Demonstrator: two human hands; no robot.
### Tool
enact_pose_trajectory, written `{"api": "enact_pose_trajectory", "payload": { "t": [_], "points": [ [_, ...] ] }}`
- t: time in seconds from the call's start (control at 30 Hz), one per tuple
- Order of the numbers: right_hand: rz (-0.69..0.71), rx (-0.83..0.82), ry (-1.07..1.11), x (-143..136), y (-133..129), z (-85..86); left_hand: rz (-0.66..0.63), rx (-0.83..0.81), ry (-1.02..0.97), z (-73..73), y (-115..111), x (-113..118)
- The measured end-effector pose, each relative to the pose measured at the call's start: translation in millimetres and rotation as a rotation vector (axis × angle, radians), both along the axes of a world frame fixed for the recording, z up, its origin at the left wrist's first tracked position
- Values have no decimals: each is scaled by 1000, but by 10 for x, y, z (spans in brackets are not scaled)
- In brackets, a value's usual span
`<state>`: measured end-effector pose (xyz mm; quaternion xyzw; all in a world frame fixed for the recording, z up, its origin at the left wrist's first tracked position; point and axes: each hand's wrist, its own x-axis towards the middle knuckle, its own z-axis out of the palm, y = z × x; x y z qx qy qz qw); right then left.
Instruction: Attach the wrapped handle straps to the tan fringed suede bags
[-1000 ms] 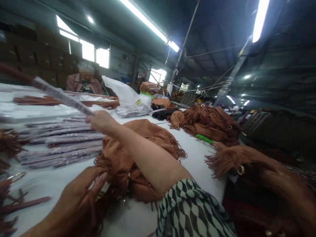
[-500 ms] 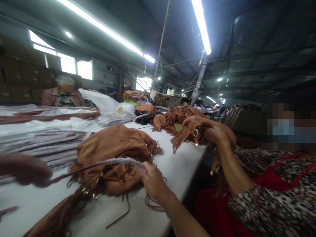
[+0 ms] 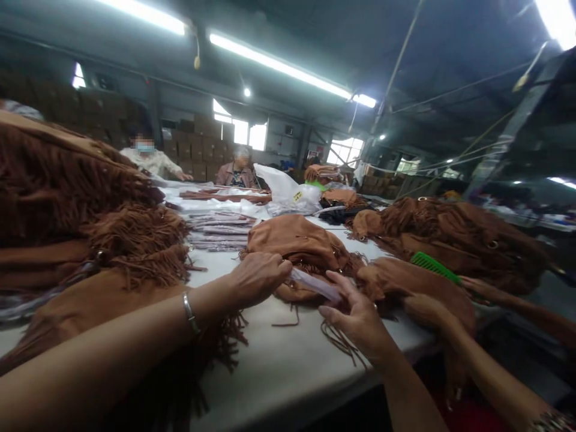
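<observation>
A strap (image 3: 315, 284) in whitish, see-through wrapping is stretched between my two hands. My left hand (image 3: 258, 279), with a bracelet at the wrist, is closed on its left end. The fingers of my right hand (image 3: 362, 318) curl around the other end, thumb and forefinger on either side. Just behind the strap a brown suede-like bag (image 3: 288, 235) with gold-coloured fittings lies on the white table (image 3: 256, 372). Thin brown laces (image 3: 339, 342) hang by my right hand. Most of the strap's left end is hidden in my left fist.
Fringed brown bags (image 3: 58, 198) are piled at the left. Wrapped straps (image 3: 220, 231) lie stacked behind my left hand. On the right, a co-worker's hands hold a brown bag (image 3: 418, 279) and a green comb (image 3: 434, 266). More brown bags (image 3: 468, 234) form a heap beyond.
My view has swung left, bringing the left pile into sight. My left hand has come in from the left edge, nearer my right hand, with a shorter stretch of strap between them.
</observation>
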<state>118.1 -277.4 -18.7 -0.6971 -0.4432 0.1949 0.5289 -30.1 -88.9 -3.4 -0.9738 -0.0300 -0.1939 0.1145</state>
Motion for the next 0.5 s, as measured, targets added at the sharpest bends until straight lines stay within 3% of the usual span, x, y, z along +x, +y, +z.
{"api": "enact_pose_trajectory", "payload": {
  "t": [0.13,0.3,0.4,0.5],
  "points": [
    [40,35,326,74,-208,-76,-116,249,-78,-20,-9,-144],
    [242,-192,220,-115,-211,-182,-227,290,-71,-27,-176,-134],
    [165,-159,270,-230,-161,-378,-151,150,-191,-128,-418,-227],
    [72,-147,421,-316,-188,-624,-94,-267,-302,-368,-769,-428]
  ]
}}
